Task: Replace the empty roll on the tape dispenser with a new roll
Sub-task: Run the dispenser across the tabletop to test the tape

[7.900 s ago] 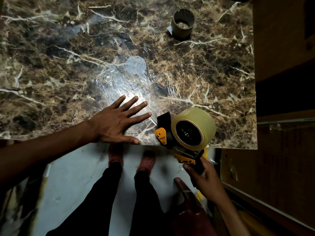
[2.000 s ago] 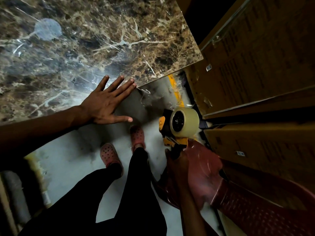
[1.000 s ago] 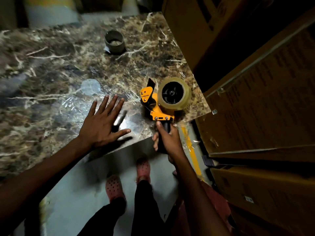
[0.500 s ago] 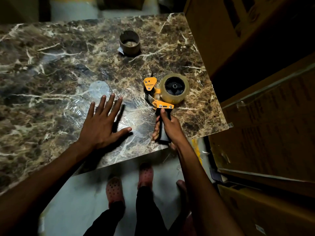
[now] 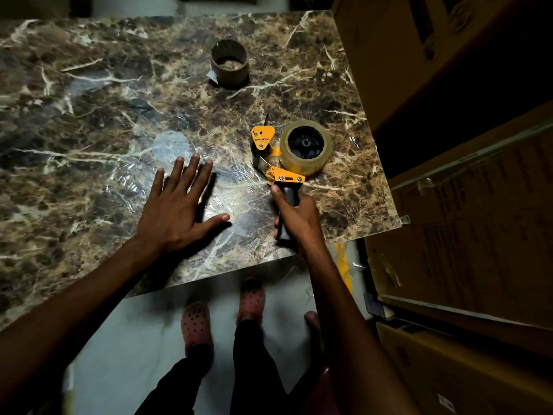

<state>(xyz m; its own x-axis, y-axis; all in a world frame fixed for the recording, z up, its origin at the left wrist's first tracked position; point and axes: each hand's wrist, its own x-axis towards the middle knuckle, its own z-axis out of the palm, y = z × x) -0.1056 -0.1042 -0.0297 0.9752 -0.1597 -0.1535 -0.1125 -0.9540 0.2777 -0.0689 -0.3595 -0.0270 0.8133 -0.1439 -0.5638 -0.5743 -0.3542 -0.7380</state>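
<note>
1. Right hand (image 5: 294, 215) is the grip in use: its fingers curl around the black handle of the tape dispenser (image 5: 276, 163), near the front edge of the tabletop (image 5: 89, 115).
2. Dispenser lies on its side on the marble-pattern tabletop, its handle pointing toward the person and its yellow parts just beyond the knuckles.
3. New roll (image 5: 305, 151) of clear tape sits on the dispenser's hub, beyond the right hand and a little to its right, apart from the fingers.
4. Empty roll (image 5: 229, 66), a brown cardboard core, stands upright farther back on the tabletop, well apart from both hands and from the dispenser.
5. Left hand (image 5: 179, 211) lies flat on the tabletop with straight, spread fingers and grips nothing; it is to the left of the dispenser and does not touch it.
6. Thin clear film with wrinkles covers the tabletop under and around the left hand.
7. Brown cardboard boxes (image 5: 478, 235) stand to the right of the tabletop.
8. Below the front edge, the person's dark trousers and pink shoes (image 5: 196, 327) are on a pale floor.
</note>
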